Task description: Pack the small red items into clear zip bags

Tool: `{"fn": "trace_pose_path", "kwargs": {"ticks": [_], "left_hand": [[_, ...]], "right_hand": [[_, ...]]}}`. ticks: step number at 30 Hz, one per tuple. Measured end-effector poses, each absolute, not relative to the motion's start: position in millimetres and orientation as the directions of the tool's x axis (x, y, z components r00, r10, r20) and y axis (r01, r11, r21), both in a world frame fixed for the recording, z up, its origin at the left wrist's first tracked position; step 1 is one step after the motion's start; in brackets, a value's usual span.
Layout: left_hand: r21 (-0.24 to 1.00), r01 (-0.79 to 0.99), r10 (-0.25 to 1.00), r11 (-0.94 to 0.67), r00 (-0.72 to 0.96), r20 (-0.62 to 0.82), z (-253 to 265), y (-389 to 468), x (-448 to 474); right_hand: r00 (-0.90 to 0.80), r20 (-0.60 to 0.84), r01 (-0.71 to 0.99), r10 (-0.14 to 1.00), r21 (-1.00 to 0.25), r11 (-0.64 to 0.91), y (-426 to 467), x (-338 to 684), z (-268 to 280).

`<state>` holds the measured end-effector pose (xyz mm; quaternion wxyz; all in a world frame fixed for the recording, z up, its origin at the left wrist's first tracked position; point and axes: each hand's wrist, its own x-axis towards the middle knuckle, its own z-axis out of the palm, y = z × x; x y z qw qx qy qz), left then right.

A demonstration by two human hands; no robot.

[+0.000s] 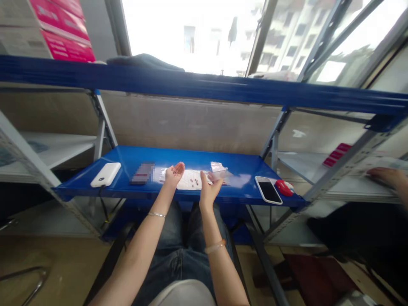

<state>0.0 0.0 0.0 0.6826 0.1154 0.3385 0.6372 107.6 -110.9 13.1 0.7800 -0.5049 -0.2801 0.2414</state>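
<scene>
My left hand point(176, 173) is turned palm up and cupped over the left end of a white cloth or paper sheet point(183, 183). Tiny dark reddish pieces, like beads, appear to lie in its palm. Several small reddish-brown beads point(195, 182) are scattered on the sheet between my hands. At the sheet's right end, my right hand point(209, 191) pinches a clear plastic bag point(223, 175) between thumb and fingers. Just behind it lies another clear packet point(218, 166). The bag's contents are too blurred to make out.
On the blue shelf point(242, 163) are a white power bank point(106, 174) with a cable, a blurred dark item point(142, 174), a white phone point(268, 190) and a red object point(283, 188). Metal posts flank it. At the far right, another person's hand point(384, 174) rests on the neighbouring shelf.
</scene>
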Motion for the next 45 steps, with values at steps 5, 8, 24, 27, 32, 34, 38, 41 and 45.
{"fn": "trace_pose_path", "kwargs": {"ticks": [5,8,24,27,32,34,38,41,45], "left_hand": [[0.81,-0.572,0.949,0.127,-0.167,-0.266,-11,32,25],[0.925,-0.379,0.95,0.033,-0.277,-0.148,-25,40,38],[0.947,0.24,0.927,-0.215,-0.255,0.276,-58,46,39],[0.962,0.207,0.945,-0.176,-0.239,0.224,-60,49,40],[0.989,0.112,0.981,-0.096,-0.159,0.113,-56,53,40],[0.994,0.081,0.992,-0.068,-0.101,0.076,-51,54,38],[0.999,0.039,0.999,-0.033,0.002,0.033,-39,53,33],[0.998,0.03,0.999,-0.046,0.022,0.046,-28,46,30],[0.991,0.033,0.992,-0.127,-0.008,0.127,-7,25,28]], "right_hand": [[0.745,0.13,-0.127,0.654,-0.936,0.33,-99,125,2],[0.759,0.135,-0.105,0.637,-0.94,0.324,-95,131,-3],[0.784,0.107,-0.096,0.612,-0.952,0.289,-76,135,-30],[0.775,0.044,-0.162,0.63,-0.951,0.265,-72,133,-40],[0.778,0.053,-0.197,0.625,-0.926,0.324,-71,136,-40],[0.772,0.044,-0.197,0.634,-0.932,0.306,-71,137,-39],[0.756,0.008,-0.209,0.654,-0.945,0.253,-72,138,-37],[0.746,0.014,-0.185,0.666,-0.956,0.228,-73,140,-37],[0.691,0.053,-0.136,0.721,-0.97,0.202,-73,144,-36]]}}
